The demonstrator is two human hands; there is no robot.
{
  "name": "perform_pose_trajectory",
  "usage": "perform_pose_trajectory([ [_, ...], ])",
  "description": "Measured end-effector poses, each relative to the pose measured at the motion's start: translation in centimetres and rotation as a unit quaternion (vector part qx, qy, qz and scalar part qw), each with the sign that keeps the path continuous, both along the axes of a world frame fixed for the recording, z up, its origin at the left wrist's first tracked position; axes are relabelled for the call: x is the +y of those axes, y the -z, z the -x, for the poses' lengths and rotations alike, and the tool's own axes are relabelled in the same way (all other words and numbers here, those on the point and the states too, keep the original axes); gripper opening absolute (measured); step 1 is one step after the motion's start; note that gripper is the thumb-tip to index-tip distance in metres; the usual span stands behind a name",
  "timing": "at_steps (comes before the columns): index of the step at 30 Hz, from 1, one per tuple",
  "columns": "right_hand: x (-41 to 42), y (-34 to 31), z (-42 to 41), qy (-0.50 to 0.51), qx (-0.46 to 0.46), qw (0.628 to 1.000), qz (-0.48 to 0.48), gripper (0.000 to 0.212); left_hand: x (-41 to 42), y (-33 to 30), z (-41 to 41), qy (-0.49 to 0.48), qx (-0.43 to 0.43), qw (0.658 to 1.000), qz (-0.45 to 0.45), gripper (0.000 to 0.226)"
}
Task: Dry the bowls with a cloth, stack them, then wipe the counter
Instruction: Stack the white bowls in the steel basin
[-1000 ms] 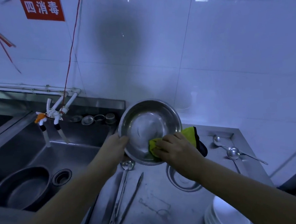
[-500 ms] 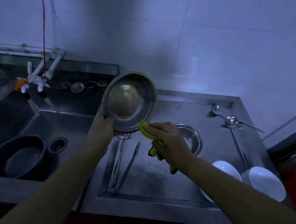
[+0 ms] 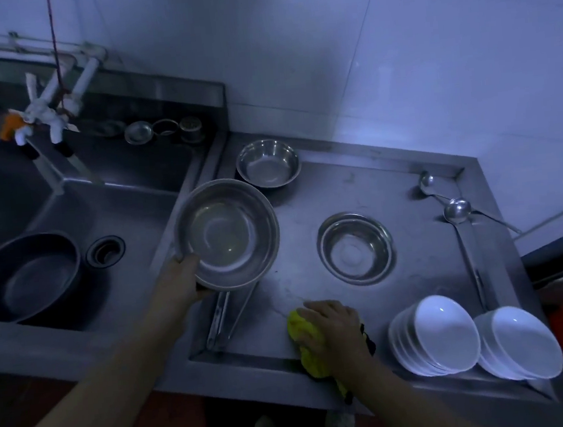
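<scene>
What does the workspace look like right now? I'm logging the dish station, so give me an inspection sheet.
Surface: steel counter, faint smears near the front.
Job's things: large steel bowl held up; two smaller steel bowls on the counter; yellow cloth.
Clutter: white bowl stacks, ladles, tongs.
Hands: left hand grips the large bowl's rim; right hand presses the cloth down.
Cables: red string above the taps.
Surroundings: sink with dark basin, tiled wall.

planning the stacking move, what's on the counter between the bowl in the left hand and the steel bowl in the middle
Nothing: the head view shows bare steel counter between the held bowl and the middle bowl.
</scene>
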State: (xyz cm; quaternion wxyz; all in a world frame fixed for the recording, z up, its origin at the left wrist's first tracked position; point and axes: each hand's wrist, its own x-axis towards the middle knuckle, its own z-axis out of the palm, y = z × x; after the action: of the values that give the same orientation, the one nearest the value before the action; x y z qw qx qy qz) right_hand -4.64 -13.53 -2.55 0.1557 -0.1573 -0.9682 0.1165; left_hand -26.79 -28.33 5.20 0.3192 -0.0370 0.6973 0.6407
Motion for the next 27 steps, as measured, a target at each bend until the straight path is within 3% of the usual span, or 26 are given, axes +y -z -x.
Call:
perform_pose_trajectory([
  [1, 0.2, -0.5, 0.9, 0.024, 0.038, 0.998, 0.036, 0.038, 0.4, 0.0, -0.1, 0.000, -0.008, 1.000, -0.004, 0.019],
  [3, 1.1, -2.3, 3.2, 0.089, 0.113, 0.969, 0.203, 0.024, 1.4, 0.2, -0.2, 0.003, -0.018, 1.000, -0.010, 0.018],
  [5, 2.5, -3.9, 5.7, 0.162, 0.130, 0.912, 0.355, 0.027, 2.8, 0.3, -0.2, 0.005, -0.019, 1.000, -0.015, 0.018],
  [7, 4.4, -4.9, 8.2, 0.218, 0.128, 0.876, 0.411, 0.031, 4.4, 0.7, 0.0, 0.010, -0.024, 0.999, -0.021, 0.018],
  [16, 14.0, -4.7, 16.5, 0.289, 0.111, 0.851, 0.424, 0.013, 12.9, 2.6, 5.5, 0.019, -0.052, 0.998, -0.005, 0.022],
  [23, 21.5, -3.2, 25.8, 0.322, 0.107, 0.838, 0.428, 0.023, 20.6, 4.6, 13.7, -0.006, 0.049, 0.996, 0.073, 0.021],
  [27, 24.3, -0.7, 29.5, 0.329, 0.087, 0.831, 0.439, 0.011, 23.0, 7.2, 16.7, -0.022, 0.075, 0.988, 0.135, 0.022],
])
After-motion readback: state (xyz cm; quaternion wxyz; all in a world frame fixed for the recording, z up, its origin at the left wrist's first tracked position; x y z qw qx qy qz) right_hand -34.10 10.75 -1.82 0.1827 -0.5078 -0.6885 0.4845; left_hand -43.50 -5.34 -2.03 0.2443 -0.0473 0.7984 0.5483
